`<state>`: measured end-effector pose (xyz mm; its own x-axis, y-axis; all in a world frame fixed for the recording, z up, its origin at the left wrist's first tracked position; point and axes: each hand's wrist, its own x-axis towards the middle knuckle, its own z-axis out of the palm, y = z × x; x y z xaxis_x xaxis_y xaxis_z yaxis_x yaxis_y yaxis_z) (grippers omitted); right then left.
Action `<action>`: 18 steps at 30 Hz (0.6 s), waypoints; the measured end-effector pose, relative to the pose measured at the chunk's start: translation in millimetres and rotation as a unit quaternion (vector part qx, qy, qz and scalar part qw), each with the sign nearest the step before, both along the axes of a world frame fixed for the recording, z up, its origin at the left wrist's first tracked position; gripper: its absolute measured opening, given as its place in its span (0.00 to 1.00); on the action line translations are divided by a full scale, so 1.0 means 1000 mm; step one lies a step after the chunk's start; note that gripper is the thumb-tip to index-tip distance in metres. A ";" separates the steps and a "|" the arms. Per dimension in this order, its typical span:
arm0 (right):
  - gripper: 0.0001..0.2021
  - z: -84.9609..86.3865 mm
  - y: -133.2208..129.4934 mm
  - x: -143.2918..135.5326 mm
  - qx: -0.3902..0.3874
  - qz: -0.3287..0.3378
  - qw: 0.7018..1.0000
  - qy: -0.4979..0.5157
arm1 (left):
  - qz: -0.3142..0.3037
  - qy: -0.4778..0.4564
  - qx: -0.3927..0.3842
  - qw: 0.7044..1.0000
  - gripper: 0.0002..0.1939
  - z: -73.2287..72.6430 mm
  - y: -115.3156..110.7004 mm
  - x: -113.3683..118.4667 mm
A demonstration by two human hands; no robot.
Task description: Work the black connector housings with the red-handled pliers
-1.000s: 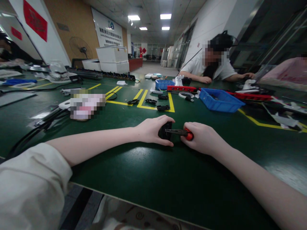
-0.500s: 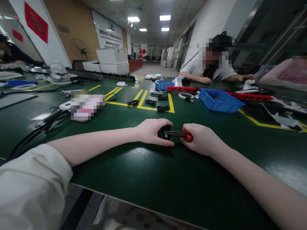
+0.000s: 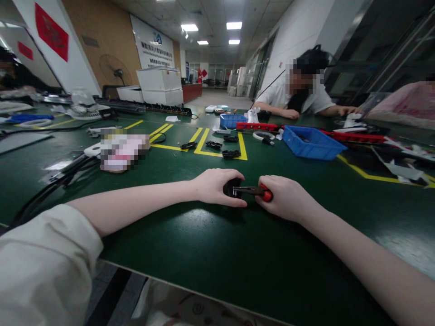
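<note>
The left hand (image 3: 211, 186) pinches a black part (image 3: 231, 188) between thumb and fingers; the right hand (image 3: 285, 195) closes around red-handled pliers (image 3: 251, 190) – tips at the part (their bite is unclear). The green tabletop's (image 3: 238, 253) near edge lies well apart from both hands; small black pieces (image 3: 231, 154) lie beyond.

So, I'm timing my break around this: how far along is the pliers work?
Four black pieces lie by the yellow tape, possibly finished; details are too small to tell. In hand: the left hand grips a black part while the right hand holds pliers at it. Left: at least this part, not yet released.
</note>
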<state>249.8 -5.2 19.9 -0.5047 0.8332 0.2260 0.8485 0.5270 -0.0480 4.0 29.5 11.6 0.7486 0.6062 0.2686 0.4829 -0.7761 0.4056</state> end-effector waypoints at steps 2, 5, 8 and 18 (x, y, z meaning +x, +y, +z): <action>0.08 0.000 0.000 0.000 -0.002 0.000 1.000 0.004 | 0.000 0.002 -0.003 1.000 0.34 0.000 0.000 0.000; 0.08 0.000 0.000 0.001 -0.009 0.003 1.000 0.015 | -0.008 -0.002 -0.008 1.000 0.34 0.000 -0.001 0.000; 0.08 0.000 0.000 0.001 -0.026 0.004 0.999 0.030 | -0.024 -0.026 -0.006 0.999 0.36 -0.001 0.000 -0.001; 0.08 -0.003 0.000 0.001 -0.078 0.000 0.993 0.091 | -0.041 -0.071 0.007 0.997 0.43 -0.004 0.001 -0.005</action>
<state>250.6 -4.8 17.0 -0.4669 0.8654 0.1821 0.8182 0.5009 -0.2822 -0.6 30.7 7.3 0.7492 0.5396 0.3841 0.3558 -0.8170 0.4538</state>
